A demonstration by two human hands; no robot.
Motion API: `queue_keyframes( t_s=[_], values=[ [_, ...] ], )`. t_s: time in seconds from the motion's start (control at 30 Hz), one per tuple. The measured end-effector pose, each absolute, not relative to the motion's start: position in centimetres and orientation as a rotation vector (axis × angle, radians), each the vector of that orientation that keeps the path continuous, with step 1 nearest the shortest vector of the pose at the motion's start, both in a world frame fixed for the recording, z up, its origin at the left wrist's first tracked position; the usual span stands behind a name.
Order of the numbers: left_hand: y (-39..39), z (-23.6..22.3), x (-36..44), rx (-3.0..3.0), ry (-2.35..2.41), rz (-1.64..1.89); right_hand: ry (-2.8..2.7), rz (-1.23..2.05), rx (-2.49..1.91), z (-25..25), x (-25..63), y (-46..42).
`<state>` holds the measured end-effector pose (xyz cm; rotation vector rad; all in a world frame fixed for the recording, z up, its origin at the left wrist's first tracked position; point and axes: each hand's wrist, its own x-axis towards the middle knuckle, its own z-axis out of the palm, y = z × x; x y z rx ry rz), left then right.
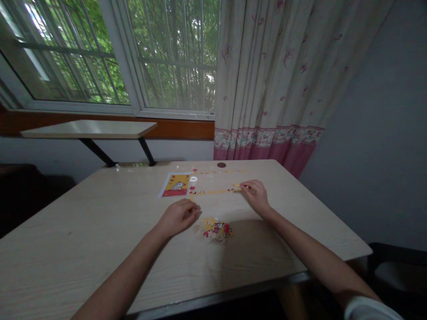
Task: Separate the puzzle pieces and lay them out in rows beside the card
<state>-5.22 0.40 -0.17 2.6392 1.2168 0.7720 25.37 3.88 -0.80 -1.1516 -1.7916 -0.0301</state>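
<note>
A row of joined yellow puzzle pieces (213, 191) runs across the wooden table (83, 240), with a second thin row (216, 171) farther back. My right hand (256, 194) rests at the right end of the near row, fingers pinched on a yellow puzzle piece (237, 187). My left hand (178, 216) lies curled on the table, just left of a small heap of loose puzzle pieces (217, 230); what it holds, if anything, is hidden. A picture card (175, 185) with a yellow and red cartoon lies left of the rows.
A small dark round disc (221, 165) sits near the table's far edge. A narrow shelf (90, 129) on brackets hangs under the barred window. A flowered curtain (273, 89) hangs at the back right. A dark chair (396, 262) stands at the right.
</note>
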Motion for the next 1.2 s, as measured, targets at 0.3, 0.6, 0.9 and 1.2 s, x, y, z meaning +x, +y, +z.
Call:
queue_keyframes(
  t_s=[0.3,0.6,0.9,1.2],
  values=[
    [0.2,-0.1,-5.0,2.652,1.232,0.697,-1.812,-0.102,-1.075,-0.7,25.1,3.9],
    [0.1,-0.1,-4.8,2.618,1.231,0.711,-2.020,0.146,-1.184,1.4,20.2,10.3],
    [0.2,-0.3,-4.9,2.596,1.246,0.771,-2.032,0.355,-1.499,-0.1,11.4,17.1],
    [0.3,-0.4,-5.0,2.600,1.231,0.765,-2.093,0.341,-1.591,-1.8,9.7,17.8]
  ],
)
